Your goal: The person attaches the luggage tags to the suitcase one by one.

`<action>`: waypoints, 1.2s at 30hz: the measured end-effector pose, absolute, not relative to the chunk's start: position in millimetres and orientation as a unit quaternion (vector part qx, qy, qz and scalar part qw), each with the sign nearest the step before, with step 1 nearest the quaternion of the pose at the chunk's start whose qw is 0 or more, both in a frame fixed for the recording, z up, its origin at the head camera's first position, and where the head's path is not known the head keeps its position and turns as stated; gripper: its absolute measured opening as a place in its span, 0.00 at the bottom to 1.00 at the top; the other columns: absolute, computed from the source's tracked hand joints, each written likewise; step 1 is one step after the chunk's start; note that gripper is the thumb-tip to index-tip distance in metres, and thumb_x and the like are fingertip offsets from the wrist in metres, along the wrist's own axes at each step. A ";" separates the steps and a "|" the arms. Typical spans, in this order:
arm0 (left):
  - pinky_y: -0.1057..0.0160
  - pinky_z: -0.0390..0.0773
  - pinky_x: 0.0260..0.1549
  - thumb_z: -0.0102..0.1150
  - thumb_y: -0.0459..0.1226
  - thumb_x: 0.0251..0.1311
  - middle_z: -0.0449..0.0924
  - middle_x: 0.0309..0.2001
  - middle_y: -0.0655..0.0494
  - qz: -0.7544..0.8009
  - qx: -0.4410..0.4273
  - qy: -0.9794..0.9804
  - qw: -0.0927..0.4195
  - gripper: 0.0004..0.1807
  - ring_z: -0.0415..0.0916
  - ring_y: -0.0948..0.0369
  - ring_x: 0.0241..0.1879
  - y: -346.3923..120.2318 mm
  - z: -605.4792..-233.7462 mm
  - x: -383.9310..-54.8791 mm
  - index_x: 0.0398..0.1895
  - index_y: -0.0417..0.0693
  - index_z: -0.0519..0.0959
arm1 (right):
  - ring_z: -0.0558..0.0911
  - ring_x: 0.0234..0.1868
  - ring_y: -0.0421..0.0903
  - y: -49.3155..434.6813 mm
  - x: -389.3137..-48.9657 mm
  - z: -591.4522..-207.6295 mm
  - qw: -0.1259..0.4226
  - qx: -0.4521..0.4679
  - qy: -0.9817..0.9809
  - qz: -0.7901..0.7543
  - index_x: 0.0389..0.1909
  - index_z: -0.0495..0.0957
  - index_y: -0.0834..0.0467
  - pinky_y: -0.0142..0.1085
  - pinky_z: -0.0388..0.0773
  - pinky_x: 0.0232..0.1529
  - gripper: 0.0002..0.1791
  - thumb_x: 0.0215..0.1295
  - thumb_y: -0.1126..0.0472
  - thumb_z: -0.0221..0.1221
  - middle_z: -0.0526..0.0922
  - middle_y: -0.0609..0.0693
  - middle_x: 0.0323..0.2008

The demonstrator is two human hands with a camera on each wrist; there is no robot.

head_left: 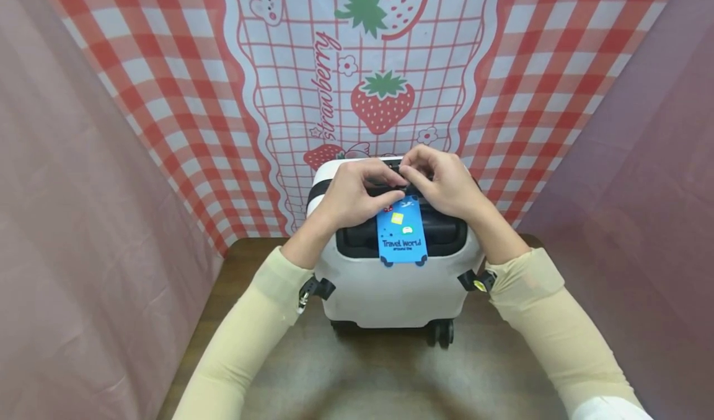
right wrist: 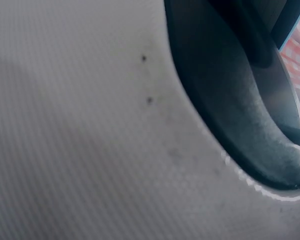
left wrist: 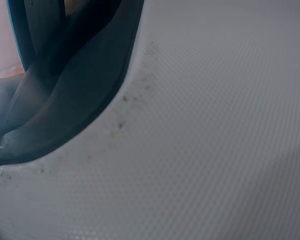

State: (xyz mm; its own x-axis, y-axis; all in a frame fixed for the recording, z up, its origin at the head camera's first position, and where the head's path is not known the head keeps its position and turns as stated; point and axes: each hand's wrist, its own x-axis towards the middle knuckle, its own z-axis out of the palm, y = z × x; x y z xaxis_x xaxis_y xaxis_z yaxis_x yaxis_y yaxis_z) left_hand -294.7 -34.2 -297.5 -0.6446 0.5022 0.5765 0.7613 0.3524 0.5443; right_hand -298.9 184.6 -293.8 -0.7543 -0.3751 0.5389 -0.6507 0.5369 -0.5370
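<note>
A white hard-shell suitcase point(head_left: 390, 293) stands upright on a wooden table, with a black handle recess point(head_left: 446, 231) in its upper part. Over the recess hangs a blue luggage tag point(head_left: 403, 231) printed "Travel World". My left hand point(head_left: 357, 191) is at the tag's top end, thumb and fingertips curled around its strap area. Beside it, my right hand point(head_left: 443, 181) pinches with thumb and forefinger at the strap; the strap itself is mostly hidden by the fingers. Both wrist views show the textured white shell point(left wrist: 215, 125) and dark recess point(right wrist: 215, 85), with no fingers visible.
Black wheels point(head_left: 440, 332) support the suitcase on the wooden table point(head_left: 245, 277). Behind it hangs a red-and-white strawberry cloth point(head_left: 290, 85). Pink curtains point(head_left: 100, 222) close in both sides. Each wrist wears a black camera strap point(head_left: 318, 288).
</note>
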 end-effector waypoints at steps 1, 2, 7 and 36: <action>0.64 0.88 0.49 0.75 0.36 0.63 0.91 0.43 0.53 -0.414 -0.392 -0.807 0.157 0.09 0.88 0.61 0.45 -34.1 -297.5 -294.9 0.45 0.48 0.92 | 0.73 0.28 0.46 184.5 -299.2 -293.8 0.182 0.299 -0.858 0.375 0.46 0.81 0.61 0.27 0.67 0.31 0.07 0.78 0.60 0.62 0.82 0.53 0.30; 0.64 0.88 0.48 0.75 0.36 0.63 0.91 0.43 0.54 -0.414 -0.392 -0.806 0.157 0.09 0.88 0.61 0.45 -34.1 -297.5 -295.1 0.45 0.48 0.92 | 0.73 0.28 0.46 184.4 -299.4 -293.8 0.182 0.299 -0.859 0.373 0.46 0.81 0.60 0.28 0.67 0.31 0.07 0.78 0.60 0.62 0.82 0.53 0.30; 0.65 0.88 0.47 0.76 0.36 0.63 0.91 0.42 0.54 -0.418 -0.395 -0.803 0.156 0.08 0.87 0.61 0.45 -33.6 -297.2 -295.4 0.44 0.47 0.92 | 0.72 0.26 0.45 184.0 -300.0 -294.2 0.186 0.304 -0.863 0.359 0.45 0.80 0.60 0.29 0.66 0.30 0.06 0.78 0.60 0.62 0.79 0.52 0.27; 0.67 0.78 0.36 0.65 0.39 0.73 0.92 0.35 0.49 -0.508 -0.281 -0.811 0.080 0.12 0.89 0.59 0.39 -36.2 -290.1 -296.7 0.52 0.43 0.87 | 0.63 0.13 0.42 193.0 -290.6 -296.5 0.194 0.351 -0.826 0.395 0.38 0.85 0.55 0.33 0.61 0.17 0.07 0.62 0.63 0.74 0.87 0.48 0.31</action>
